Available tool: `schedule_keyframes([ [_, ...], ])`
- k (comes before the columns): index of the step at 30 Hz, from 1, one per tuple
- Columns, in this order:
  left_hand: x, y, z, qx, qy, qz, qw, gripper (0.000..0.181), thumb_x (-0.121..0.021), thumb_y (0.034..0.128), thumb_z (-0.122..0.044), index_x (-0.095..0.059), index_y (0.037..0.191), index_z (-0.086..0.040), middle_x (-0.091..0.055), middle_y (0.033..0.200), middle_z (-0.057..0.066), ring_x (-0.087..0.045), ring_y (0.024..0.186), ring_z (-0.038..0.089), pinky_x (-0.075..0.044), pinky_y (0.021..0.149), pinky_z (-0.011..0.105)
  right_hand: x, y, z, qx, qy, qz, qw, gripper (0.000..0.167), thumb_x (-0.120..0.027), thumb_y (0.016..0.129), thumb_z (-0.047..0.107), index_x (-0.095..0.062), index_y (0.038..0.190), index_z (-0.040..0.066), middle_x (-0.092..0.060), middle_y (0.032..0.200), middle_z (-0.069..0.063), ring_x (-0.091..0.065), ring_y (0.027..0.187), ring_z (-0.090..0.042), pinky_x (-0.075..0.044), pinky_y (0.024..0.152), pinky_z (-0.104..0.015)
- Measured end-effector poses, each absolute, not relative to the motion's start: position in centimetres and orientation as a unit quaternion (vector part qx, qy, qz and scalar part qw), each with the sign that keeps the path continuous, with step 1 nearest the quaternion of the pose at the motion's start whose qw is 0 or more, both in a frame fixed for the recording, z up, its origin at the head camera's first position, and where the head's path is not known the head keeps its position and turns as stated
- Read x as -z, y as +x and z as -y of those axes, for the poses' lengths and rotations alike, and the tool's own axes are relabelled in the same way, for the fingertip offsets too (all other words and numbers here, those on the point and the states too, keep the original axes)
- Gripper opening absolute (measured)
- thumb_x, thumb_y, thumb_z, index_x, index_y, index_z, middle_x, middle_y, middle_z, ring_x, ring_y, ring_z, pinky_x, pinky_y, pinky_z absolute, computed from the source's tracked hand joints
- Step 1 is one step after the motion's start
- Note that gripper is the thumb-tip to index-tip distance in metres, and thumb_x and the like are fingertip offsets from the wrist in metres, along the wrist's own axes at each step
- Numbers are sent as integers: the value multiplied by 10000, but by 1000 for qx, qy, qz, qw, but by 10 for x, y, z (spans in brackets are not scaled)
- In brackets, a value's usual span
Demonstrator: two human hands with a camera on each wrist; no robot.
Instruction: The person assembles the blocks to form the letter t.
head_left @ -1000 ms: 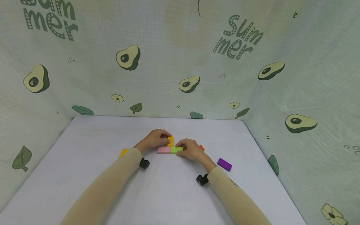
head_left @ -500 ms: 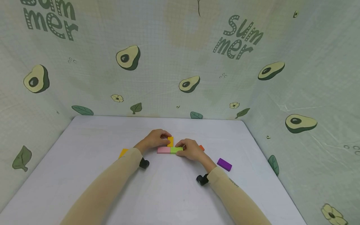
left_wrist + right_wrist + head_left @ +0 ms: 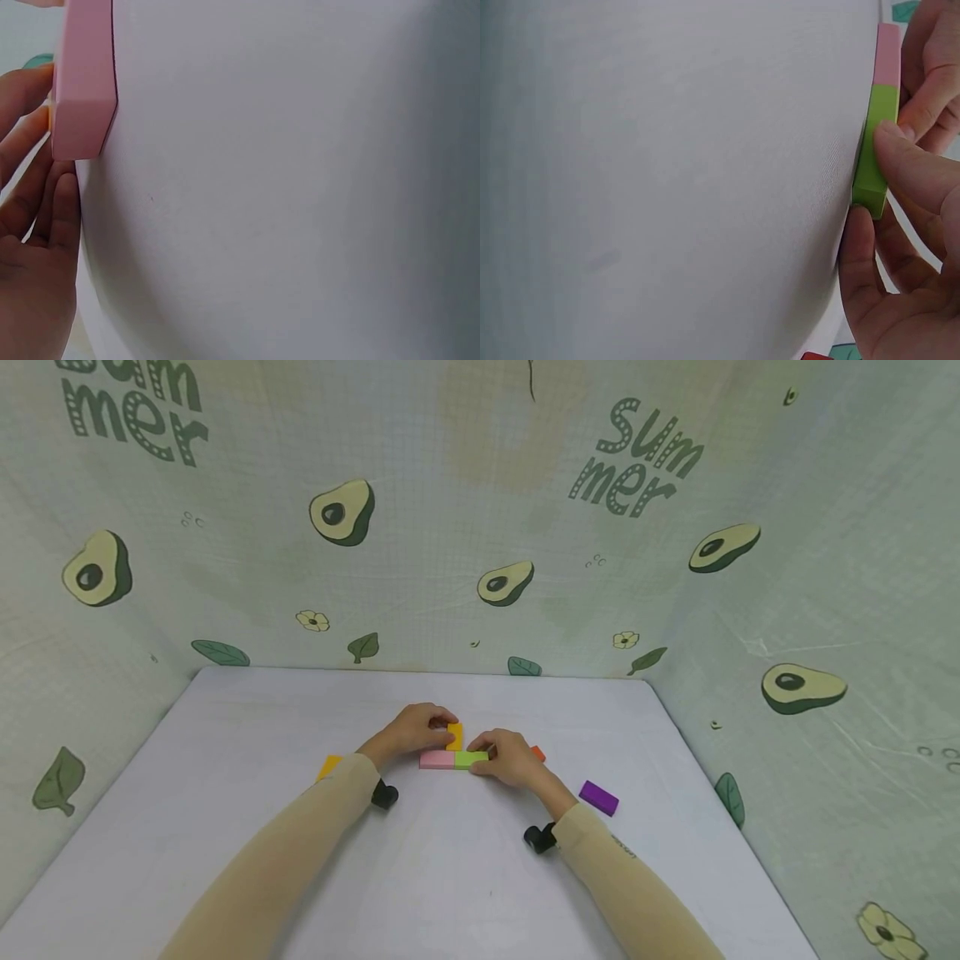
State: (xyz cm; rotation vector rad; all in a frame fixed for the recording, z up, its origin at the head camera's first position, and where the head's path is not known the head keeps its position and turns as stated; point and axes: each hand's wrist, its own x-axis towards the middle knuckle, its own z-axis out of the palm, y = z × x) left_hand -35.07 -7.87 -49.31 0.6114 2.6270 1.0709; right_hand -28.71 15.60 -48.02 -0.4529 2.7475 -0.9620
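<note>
A pink block [image 3: 437,760] and a green block [image 3: 467,760] lie end to end on the white table. Behind their joint is a yellow block [image 3: 454,737], pinched by my left hand [image 3: 411,731] between thumb and fingers. My right hand [image 3: 512,758] grips the green block at its right end. In the left wrist view the pink block [image 3: 84,82] stands beside the fingers of my left hand [image 3: 37,247]. The right wrist view has the thumb of my right hand [image 3: 907,247] on the green block [image 3: 873,150], against the pink block [image 3: 887,56].
A purple block [image 3: 598,798] lies on the table [image 3: 450,877] right of my right hand. An orange-red block [image 3: 537,754] shows partly behind that hand. Another yellow block [image 3: 328,766] is partly covered by my left sleeve. Patterned cloth walls surround the table.
</note>
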Motion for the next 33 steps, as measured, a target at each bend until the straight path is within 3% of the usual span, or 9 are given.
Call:
schedule_keyframes([
  [15, 489, -349, 77, -354, 209, -904, 115, 369, -781, 978, -244, -732, 1330, -142, -698, 1244, 41, -603, 1114, 226, -527, 1065, 413, 477, -285, -156, 330, -159, -925, 97, 238, -850, 928, 202, -788, 1156, 176, -698, 1062, 1, -566, 947, -198, -508, 835, -336],
  [33, 467, -352, 92, -355, 246, -895, 110, 452, -768, 995, -276, -678, 1412, -124, -682, 1355, 99, -632, 1227, 283, -534, 1085, 461, 478, -286, -157, 329, -157, -926, 98, 244, -850, 928, 203, -787, 1162, 177, -704, 1071, 9, -564, 952, -200, -517, 855, -345],
])
